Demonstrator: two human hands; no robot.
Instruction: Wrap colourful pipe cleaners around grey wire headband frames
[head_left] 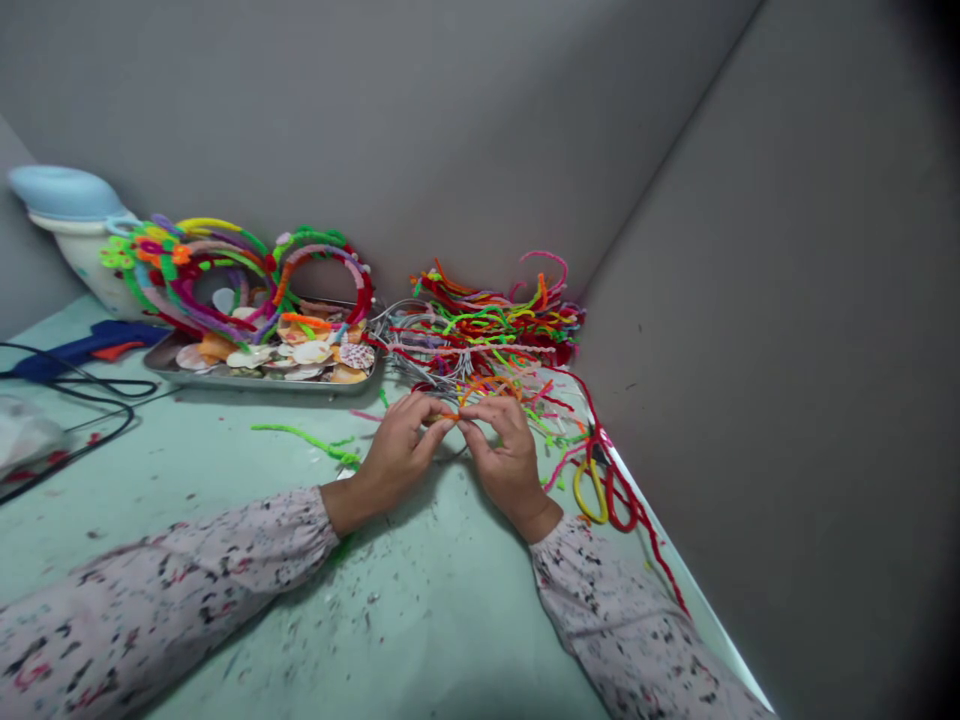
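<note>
My left hand [401, 445] and my right hand [506, 455] meet fingertip to fingertip over the table. Both pinch a small orange pipe cleaner [450, 417], mostly covered by the fingers. A thin grey strand shows just below the hands; whether it joins the orange piece I cannot tell. Beside my left wrist lies a bright green pipe cleaner [304, 436]. Beyond the fingertips spreads a heap of many-coloured pipe cleaners [495, 325]. Scissors with yellow and red handles [591, 492] lie to the right of my right hand.
A metal tray [262, 382] holds seashells [311, 352], with colourful fuzzy headbands [217, 245] on top. Left of it are a blue glue gun [67, 350], black cable [112, 425] and a white bin with a blue lid [67, 195]. Grey walls bound the table [420, 610] behind and right.
</note>
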